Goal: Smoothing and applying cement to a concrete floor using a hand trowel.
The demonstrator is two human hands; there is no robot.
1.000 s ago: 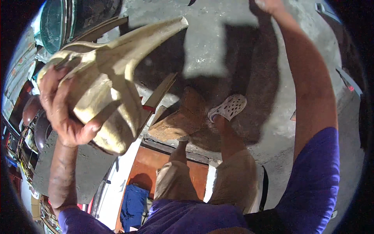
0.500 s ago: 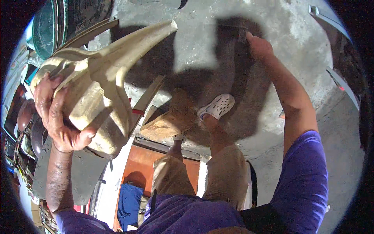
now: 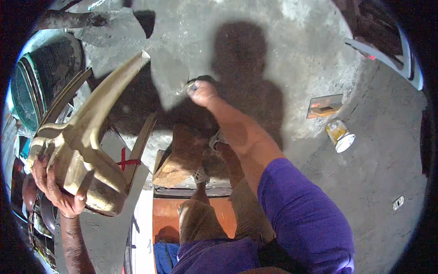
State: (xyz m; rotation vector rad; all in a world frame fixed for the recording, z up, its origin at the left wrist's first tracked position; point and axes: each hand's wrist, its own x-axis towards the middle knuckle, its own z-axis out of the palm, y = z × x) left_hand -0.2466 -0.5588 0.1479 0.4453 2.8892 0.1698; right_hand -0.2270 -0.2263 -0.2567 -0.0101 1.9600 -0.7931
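My left hand grips the bulky end of a pale cream, carved-looking piece with a long, tapered arm angled up and right. My right hand, out at the middle of the view above the shadowed grey surface, is closed around something small that I cannot make out. Below it, a rough brown wooden piece lies by my white perforated clogs. A long wooden strip with red crossed pieces stands beside the carved piece.
Green containers and clutter line the left. To the right are a dark rectangular panel, a jar with yellowish contents and white lid, and a small white fitting. A grey metal bar is at upper right. An orange panel is below.
My right hand and arm have swung from the upper right toward the middle. The carved piece and left hand appear lower and farther left. The view has shifted, showing the jar.
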